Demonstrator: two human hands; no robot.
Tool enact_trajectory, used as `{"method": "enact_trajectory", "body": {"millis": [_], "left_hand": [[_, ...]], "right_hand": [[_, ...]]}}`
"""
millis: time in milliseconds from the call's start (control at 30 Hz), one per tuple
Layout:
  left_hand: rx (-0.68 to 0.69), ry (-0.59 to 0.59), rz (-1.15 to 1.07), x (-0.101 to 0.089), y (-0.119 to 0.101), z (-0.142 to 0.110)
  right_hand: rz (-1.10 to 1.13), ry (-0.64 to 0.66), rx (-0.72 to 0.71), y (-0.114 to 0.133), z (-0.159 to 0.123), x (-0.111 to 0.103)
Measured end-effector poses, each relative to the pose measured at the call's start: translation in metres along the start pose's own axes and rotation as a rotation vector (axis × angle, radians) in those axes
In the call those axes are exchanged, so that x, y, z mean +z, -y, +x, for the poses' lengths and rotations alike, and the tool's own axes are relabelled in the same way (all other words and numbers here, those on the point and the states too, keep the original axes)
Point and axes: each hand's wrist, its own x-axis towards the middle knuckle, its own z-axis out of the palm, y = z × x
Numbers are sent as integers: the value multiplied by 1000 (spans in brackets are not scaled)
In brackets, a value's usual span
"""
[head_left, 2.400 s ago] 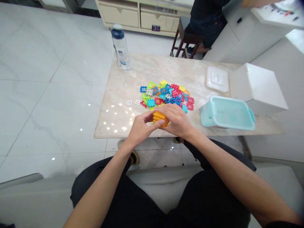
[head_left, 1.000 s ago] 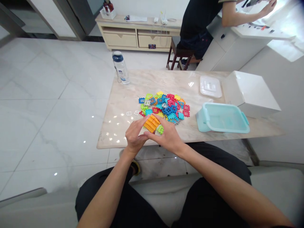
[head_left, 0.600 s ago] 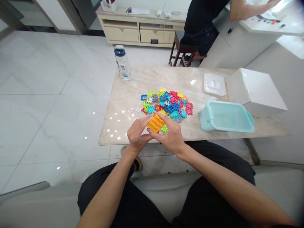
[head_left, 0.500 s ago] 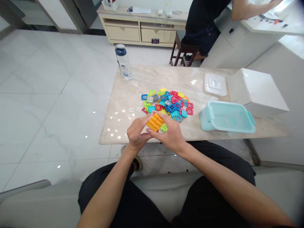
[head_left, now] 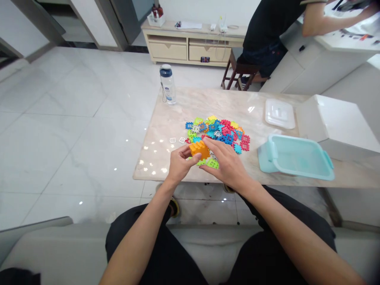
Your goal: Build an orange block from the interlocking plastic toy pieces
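My left hand (head_left: pixel 180 163) is closed round an orange block cube (head_left: pixel 199 149) built of interlocking tiles, held just above the near edge of the marble table (head_left: pixel 166 130). My right hand (head_left: pixel 226 162) lies beside it with fingers stretched forward, thumb and fingertips touching a green tile (head_left: pixel 212 162) on the table. Behind the hands spreads a pile of colourful plastic tiles (head_left: pixel 221 130). Two small white window tiles (head_left: pixel 177 140) lie to the pile's left.
An open turquoise container (head_left: pixel 295 158) stands at the right, its white lid (head_left: pixel 280 114) behind it and a white box (head_left: pixel 338 126) beside it. A water bottle (head_left: pixel 168 84) stands at the far left corner. Another person sits at a white counter beyond the table.
My right hand has come off the orange cube and now rests on the green tile. The left hand alone keeps the cube. The view has shifted left.
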Motion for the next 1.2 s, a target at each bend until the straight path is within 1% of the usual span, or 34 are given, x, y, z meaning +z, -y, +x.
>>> {"method": "enact_trajectory", "body": {"millis": [100, 200, 300, 400, 600, 667, 733, 867, 933, 1033, 1133, 1200], "left_hand": [[-116, 76, -1, 4, 4, 0], [-176, 113, 1, 9, 8, -1], [-193, 120, 11, 13, 12, -2], [-208, 112, 16, 13, 12, -1], [-195, 137, -14, 13, 6, -3], [-143, 113, 28, 11, 4, -3], [-22, 32, 181, 8, 2, -3], [321, -194, 636, -7, 1, 1], [437, -266, 730, -13, 4, 3], [535, -329, 768, -17, 12, 3], [605, -334, 795, -15, 18, 1], [665, -325, 810, -13, 20, -1]], "right_hand": [[-100, 32, -8, -3, 1, 4], [-154, 83, 1, -5, 1, 12], [-200, 141, 26, -8, 1, 19], [-194, 180, 43, -10, 1, 23], [-100, 170, 41, -8, 3, 24], [-48, 154, 62, -9, 3, 23], [63, 129, 144, -11, 2, 22], [432, 28, 476, -13, 3, 22], [538, -53, 564, -10, 6, 28], [575, -135, 557, 1, 16, 44], [549, -194, 516, 11, 25, 59], [497, -263, 507, 17, 29, 65]]}}
